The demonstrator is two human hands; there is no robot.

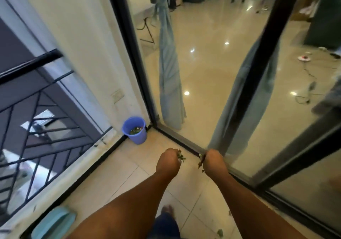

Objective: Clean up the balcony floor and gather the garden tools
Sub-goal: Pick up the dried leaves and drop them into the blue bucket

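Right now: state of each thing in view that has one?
left hand: gripping green clippings
right hand: gripping green clippings
blue bucket: upright in the corner, uncovered, leaf scraps inside
sliding glass door: looks closed
curtain: tied back

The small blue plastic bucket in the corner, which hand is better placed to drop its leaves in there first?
Left, probably. The left hand, gripping green leaf scraps, is nearer the blue plastic bucket. The right hand holds its own scraps by the black door track, farther away.
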